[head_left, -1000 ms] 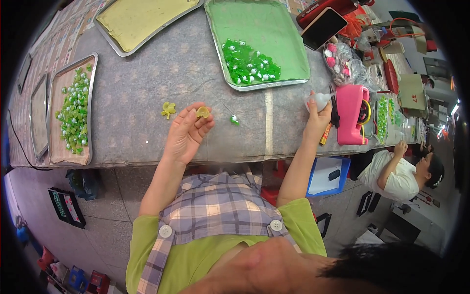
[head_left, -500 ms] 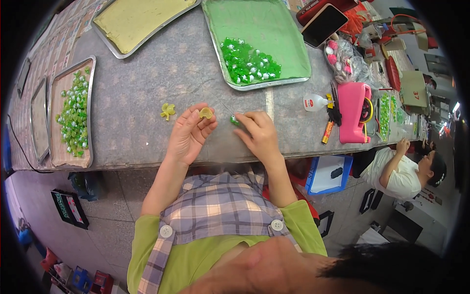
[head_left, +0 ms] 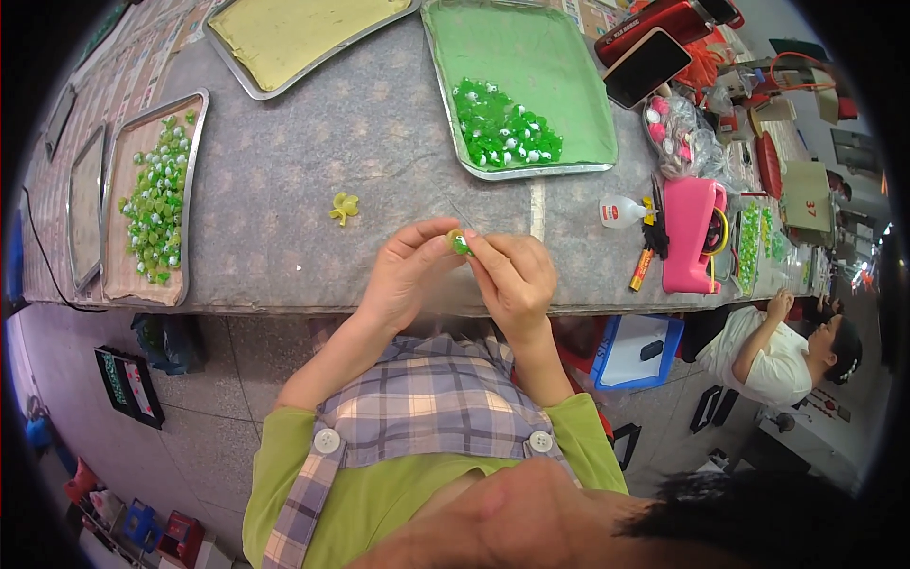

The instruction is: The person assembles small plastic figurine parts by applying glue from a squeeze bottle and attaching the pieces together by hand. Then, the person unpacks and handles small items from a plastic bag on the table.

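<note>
Cup [head_left: 454,234] pinched in left hand [head_left: 402,273], half-hidden, meets green piece [head_left: 462,246] pinched in right hand [head_left: 518,278].

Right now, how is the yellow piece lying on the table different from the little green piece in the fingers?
The yellow piece lies on the grey table; the green piece is held up by the right hand. The yellow piece shows its spread-out lobes plainly, while the green piece is partly covered. One looks yellow, the other mostly green. Both are small.

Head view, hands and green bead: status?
Left hand holds yellow cup. Right hand holds green bead, close against it. Yellow flower on table, left, out of the way.
</note>
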Tool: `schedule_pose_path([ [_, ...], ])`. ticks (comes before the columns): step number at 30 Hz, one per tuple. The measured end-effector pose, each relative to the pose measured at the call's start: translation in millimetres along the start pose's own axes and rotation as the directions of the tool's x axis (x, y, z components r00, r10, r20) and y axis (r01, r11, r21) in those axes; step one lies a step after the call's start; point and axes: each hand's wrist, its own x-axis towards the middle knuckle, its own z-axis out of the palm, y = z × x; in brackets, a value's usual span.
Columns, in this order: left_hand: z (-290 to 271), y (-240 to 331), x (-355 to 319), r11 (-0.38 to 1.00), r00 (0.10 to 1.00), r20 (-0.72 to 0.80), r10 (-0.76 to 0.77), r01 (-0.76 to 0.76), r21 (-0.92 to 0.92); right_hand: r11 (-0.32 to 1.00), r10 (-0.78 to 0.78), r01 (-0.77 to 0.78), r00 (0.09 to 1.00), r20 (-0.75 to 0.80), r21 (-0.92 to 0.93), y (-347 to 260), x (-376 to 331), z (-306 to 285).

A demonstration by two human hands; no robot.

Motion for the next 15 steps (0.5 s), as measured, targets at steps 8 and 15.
schedule_pose_path([
  [8, -0.1, -4.8, -3.7, 0.969, 0.982, -0.06, 0.177, -0.164, 0.183, 1.0, 0.003, -0.003, 1.0, -0.005, -0.028, -2.9, -1.4, 7.9],
  [15, -7.1, -9.9, -2.5, 0.89, 0.938, -0.026, 0.346, -0.319, 0.327, 0.998, 0.042, -0.041, 0.999, -0.009, 0.056, -6.6, -4.3, 12.9],
])
